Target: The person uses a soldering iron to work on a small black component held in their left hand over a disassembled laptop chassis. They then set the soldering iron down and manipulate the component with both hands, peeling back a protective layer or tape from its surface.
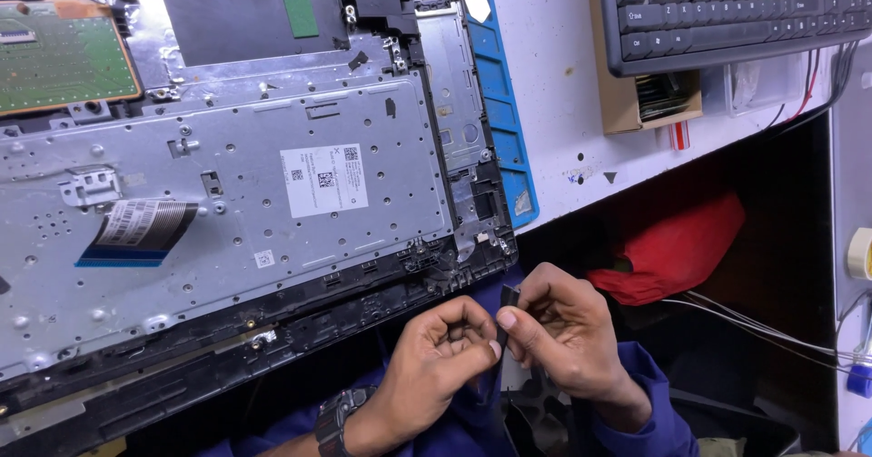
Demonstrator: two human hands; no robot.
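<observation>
Pinching a small black strip (507,316) between closed fingertips, the left hand (436,352) and the right hand (559,330) meet just below the near corner of the opened laptop chassis (227,203). The chassis lies on a blue mat (501,94); a black keyboard (727,7) sits well apart.

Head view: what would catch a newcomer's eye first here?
The opened laptop chassis with its bare silver metal plate fills the left. At bottom centre, the left hand and right hand pinch a small black strip together. A black keyboard sits top right.
</observation>
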